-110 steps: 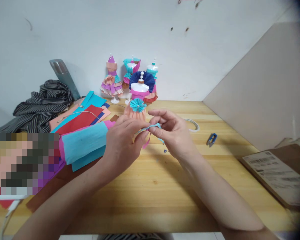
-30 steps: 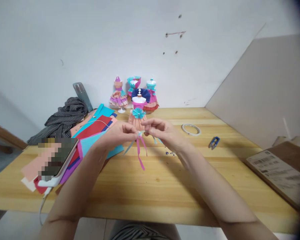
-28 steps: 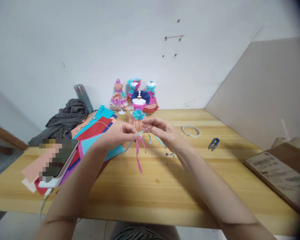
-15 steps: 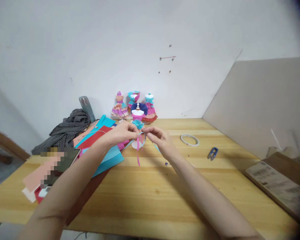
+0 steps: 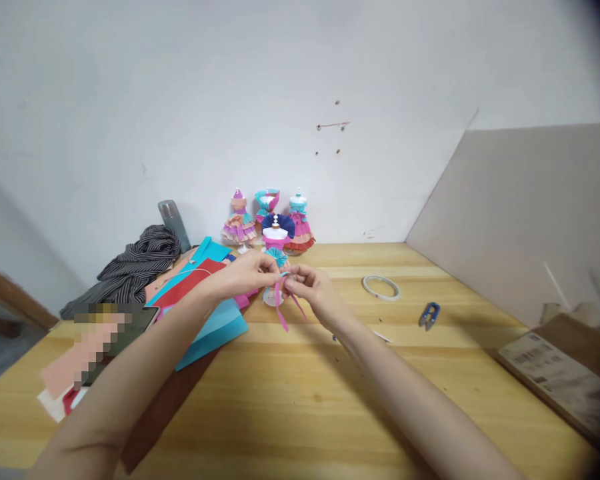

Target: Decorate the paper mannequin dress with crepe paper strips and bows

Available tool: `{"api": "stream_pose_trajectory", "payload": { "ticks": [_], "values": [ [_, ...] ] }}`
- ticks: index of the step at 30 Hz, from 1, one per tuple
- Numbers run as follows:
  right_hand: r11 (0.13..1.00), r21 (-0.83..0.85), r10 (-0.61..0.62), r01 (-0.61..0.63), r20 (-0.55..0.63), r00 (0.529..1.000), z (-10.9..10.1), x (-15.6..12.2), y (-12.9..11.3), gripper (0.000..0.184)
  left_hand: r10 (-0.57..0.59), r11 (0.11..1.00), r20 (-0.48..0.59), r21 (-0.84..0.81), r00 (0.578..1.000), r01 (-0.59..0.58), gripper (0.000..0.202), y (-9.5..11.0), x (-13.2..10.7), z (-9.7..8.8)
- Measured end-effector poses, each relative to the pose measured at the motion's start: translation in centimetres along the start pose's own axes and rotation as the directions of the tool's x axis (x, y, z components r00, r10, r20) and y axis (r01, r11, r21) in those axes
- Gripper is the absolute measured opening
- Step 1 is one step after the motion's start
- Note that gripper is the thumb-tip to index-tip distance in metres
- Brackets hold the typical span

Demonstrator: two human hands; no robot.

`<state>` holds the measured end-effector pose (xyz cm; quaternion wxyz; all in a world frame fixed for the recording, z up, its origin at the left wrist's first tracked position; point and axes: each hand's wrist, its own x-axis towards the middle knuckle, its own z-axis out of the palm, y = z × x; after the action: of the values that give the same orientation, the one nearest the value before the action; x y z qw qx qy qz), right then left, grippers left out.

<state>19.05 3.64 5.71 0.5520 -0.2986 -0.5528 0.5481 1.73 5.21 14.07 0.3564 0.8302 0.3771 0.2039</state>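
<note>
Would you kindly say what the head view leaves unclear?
Head view:
Pink strip: upper end hidden by left hand.
Right hand: whether it pinches anything, too small to tell.
Phone: partly pixelated, partly behind the left forearm.
Label on the cardboard box: too small and blurred.

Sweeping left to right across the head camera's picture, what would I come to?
Striped cloth → grey-blue bottle → left hand → dangling pink strip → right hand → white ring → blue snips → cardboard parcel.

Head-worn view, forward and down
</note>
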Motion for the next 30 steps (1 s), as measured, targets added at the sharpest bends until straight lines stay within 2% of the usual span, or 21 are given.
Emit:
{"api": "stream_pose_trajectory", "payload": {
  "ticks": [3, 5, 7, 8, 9, 10, 11, 13, 15, 17, 22, 24, 27, 28, 30],
  "values": [
    [0.999, -0.048, 0.003, -0.005, -0.029, 1.000, -0.1, 0.1, -0.2, 0.029, 0.002, 1.000, 0.004, 0.004, 1.000, -0.002, 0.015, 0.0, 0.0, -0.1],
    [0.995, -0.083, -0.062, 0.051, -0.142, 0.988, -0.4, 0.0, -0.3, 0.028, -0.001, 1.000, -0.017, -0.026, 1.000, 0.000, 0.015, -0.1, 0.0, -0.1],
    [0.987, -0.101, -0.151, 0.126, -0.302, 0.941, -0.7, -0.1, -0.3, 0.024, -0.026, 0.996, -0.057, -0.089, 0.998, 0.021, 0.016, -0.1, -0.1, -0.1],
    [0.988, -0.066, -0.151, 0.137, -0.348, 0.925, -0.7, -0.1, -0.1, 0.023, -0.046, 0.990, -0.075, -0.134, 0.996, 0.036, 0.016, 0.0, -0.2, -0.1],
    [0.994, 0.008, -0.100, 0.109, -0.341, 0.935, -0.7, -0.2, 0.0, 0.022, -0.064, 0.982, -0.085, -0.183, 0.994, 0.047, 0.017, 0.2, -0.3, -0.1],
    [0.992, 0.117, -0.008, 0.041, -0.273, 0.962, -0.5, -0.4, 0.3, 0.023, -0.074, 0.971, -0.083, -0.231, 0.994, 0.053, 0.017, 0.4, -0.4, 0.0],
    [0.973, 0.225, 0.091, -0.053, -0.162, 0.983, -0.1, -0.6, 0.5, 0.025, -0.076, 0.961, -0.072, -0.272, 0.995, 0.053, 0.017, 0.6, -0.5, 0.1],
    [0.906, 0.357, 0.218, -0.230, 0.074, 0.973, 0.8, -1.1, 1.1, 0.031, -0.054, 0.950, -0.048, -0.310, 0.997, 0.037, 0.016, 1.1, -0.6, 0.2],
    [0.874, 0.389, 0.233, -0.290, 0.187, 0.954, 1.9, -1.7, 1.5, 0.037, -0.025, 0.956, -0.038, -0.294, 0.999, 0.012, 0.015, 1.4, -0.6, 0.3],
    [0.870, 0.388, 0.223, -0.303, 0.237, 0.945, 2.6, -2.4, 1.7, 0.039, -0.005, 0.970, -0.046, -0.242, 0.999, -0.006, 0.014, 1.3, -0.6, 0.3],
    [0.910, 0.282, 0.244, -0.303, 0.223, 0.944, 2.4, -3.1, 1.3, 0.030, 0.001, 0.993, -0.073, -0.116, 0.997, -0.010, 0.014, 0.2, -0.9, -0.2],
    [0.935, 0.209, 0.258, -0.285, 0.148, 0.955, 1.7, -2.9, 1.0, 0.030, -0.014, 0.996, -0.066, -0.089, 0.998, 0.009, 0.016, 0.0, -1.1, -0.3],
    [0.945, 0.194, 0.272, -0.262, -0.030, 0.962, 0.4, -2.7, 0.3, 0.037, -0.045, 0.998, -0.060, -0.041, 0.997, 0.042, 0.016, 0.1, -1.5, -0.4],
    [0.947, 0.182, 0.278, -0.265, -0.050, 0.959, 0.0, -2.7, -0.1, 0.041, -0.052, 0.998, -0.060, -0.033, 0.997, 0.051, 0.016, 0.1, -1.6, -0.4],
    [0.957, 0.018, 0.289, -0.288, -0.004, 0.957, -0.7, -3.1, -0.9, 0.043, -0.061, 0.998, -0.059, -0.033, 0.996, 0.060, 0.016, 0.2, -1.7, -0.3]
  ]
}}
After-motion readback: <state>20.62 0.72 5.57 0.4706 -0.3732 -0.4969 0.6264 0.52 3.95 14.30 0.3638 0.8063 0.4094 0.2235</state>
